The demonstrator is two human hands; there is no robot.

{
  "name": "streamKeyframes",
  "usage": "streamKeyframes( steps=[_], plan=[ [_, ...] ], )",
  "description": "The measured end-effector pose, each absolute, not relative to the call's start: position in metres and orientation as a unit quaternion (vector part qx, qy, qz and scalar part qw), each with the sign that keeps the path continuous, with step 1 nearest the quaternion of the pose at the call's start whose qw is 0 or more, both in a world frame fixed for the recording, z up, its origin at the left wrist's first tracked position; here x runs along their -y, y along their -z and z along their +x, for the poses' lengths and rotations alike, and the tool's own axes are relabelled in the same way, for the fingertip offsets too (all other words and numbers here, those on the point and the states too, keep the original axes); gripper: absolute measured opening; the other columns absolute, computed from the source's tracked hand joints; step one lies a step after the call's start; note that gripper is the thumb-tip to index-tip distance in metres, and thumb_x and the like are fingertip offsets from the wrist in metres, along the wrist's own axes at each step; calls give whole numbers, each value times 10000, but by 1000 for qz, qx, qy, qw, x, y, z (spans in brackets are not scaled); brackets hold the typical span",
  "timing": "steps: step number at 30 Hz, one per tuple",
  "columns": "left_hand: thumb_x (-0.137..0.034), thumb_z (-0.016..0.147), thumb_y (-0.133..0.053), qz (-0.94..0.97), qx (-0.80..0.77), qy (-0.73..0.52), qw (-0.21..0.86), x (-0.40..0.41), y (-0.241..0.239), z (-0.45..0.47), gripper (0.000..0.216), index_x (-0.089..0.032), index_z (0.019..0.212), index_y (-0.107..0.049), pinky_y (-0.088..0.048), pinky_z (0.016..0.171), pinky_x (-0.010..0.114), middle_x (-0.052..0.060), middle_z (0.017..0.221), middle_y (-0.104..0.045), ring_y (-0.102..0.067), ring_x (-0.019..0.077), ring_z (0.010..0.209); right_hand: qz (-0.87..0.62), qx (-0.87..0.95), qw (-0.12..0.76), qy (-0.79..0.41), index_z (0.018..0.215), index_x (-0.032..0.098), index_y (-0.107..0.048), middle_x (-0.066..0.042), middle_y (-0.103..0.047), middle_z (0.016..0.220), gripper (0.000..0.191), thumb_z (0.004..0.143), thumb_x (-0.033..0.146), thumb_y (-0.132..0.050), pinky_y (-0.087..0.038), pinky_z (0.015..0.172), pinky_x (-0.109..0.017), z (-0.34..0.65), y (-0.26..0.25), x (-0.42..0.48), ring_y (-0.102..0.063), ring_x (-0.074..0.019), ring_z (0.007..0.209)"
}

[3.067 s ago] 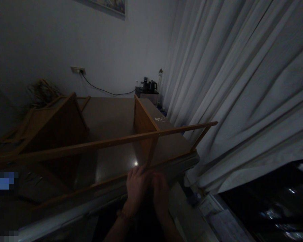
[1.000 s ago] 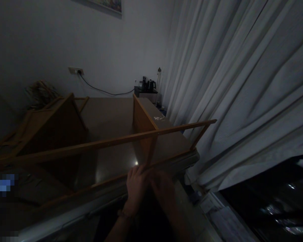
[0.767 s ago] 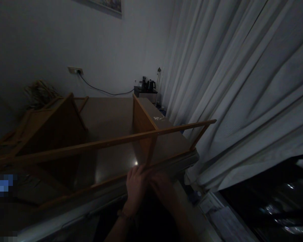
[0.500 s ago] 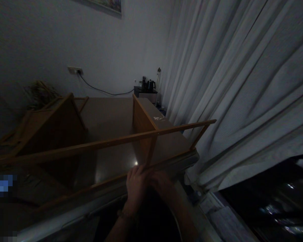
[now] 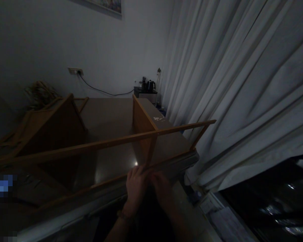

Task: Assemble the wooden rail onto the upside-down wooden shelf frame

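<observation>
Right forearm (image 5: 176,217) swung inward; left hand (image 5: 135,186) arched at wooden frame (image 5: 126,139).

The frame (image 5: 111,143) lies on the table (image 5: 108,112), one panel (image 5: 53,129) to the left, another panel (image 5: 142,116) right of the middle, the long rail across the near side. The left hand (image 5: 135,183) is at the near edge, by the foot of a post (image 5: 151,151); the right hand (image 5: 163,190) is just right of it. Behind the table, a kettle (image 5: 150,85) stands on a cabinet (image 5: 147,96) by the wall (image 5: 111,50). A curtain (image 5: 232,87) hangs along the right.
</observation>
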State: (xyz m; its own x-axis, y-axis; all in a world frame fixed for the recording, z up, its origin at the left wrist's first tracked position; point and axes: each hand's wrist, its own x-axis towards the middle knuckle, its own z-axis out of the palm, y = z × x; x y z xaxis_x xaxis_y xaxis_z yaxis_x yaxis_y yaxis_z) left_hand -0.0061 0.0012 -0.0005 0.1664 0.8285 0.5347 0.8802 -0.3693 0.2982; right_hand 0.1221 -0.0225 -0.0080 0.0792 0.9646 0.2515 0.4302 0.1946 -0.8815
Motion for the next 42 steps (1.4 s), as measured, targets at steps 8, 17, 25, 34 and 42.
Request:
streamKeyframes(
  steps=[8,17,25,34,42],
  plan=[
    [-247,841,-660,-763,556,326,47,-2,3,-6,318,-355,1139,-672,-427,855,380,7,1136,-693,-589,238,998,-573,493,541,-369,784,195,-614,-17,-676,749,333,902,481,-495,-480,647,-250,110,10,29,-623,-156,676],
    [-255,867,-623,-758,555,337,58,-3,4,-5,231,-333,1069,-704,-424,845,368,3,1104,-704,-592,228,983,-572,458,575,-365,771,198,-619,-22,-667,703,387,861,561,-515,-505,624,-262,112,9,28,-627,-164,646],
    [-309,870,-625,-755,554,348,50,-3,6,-4,184,-299,1031,-714,-414,858,382,18,1104,-705,-586,238,971,-578,433,605,-335,777,209,-603,-9,-630,694,408,862,596,-508,-510,663,-274,114,12,38,-608,-162,658],
    [-297,851,-655,-763,552,333,52,-2,8,-8,157,-323,998,-708,-404,864,382,-18,1135,-696,-581,247,992,-559,425,628,-335,752,209,-566,18,-562,677,349,864,539,-543,-485,628,-246,120,6,35,-552,-136,637],
    [-319,881,-615,-758,543,360,40,-3,9,-7,140,-240,968,-692,-390,881,376,18,1093,-710,-586,242,976,-559,460,606,-329,746,212,-559,16,-579,678,346,909,508,-487,-476,636,-244,117,6,36,-562,-134,637]
  ],
)
